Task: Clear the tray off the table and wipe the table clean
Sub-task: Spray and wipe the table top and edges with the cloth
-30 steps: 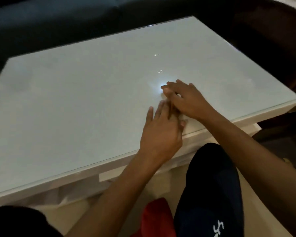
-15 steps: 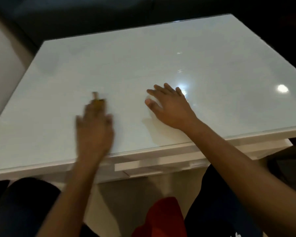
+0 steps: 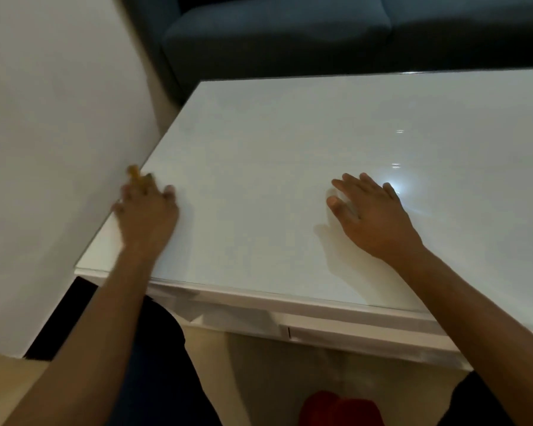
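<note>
Head: table [image 3: 290,142] lies under both hands [image 3: 146,207].

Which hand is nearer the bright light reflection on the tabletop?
Right. The right hand lies flat with its fingertips right beside the light reflection. The left hand is far across the table, at its left edge.

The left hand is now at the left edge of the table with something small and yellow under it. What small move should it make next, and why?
Probably sweep the left hand back rightward across the table. It sits blurred at the left edge, with a small yellow thing past its fingers, so that stroke has run out. The right hand rests flat, bracing.
</note>
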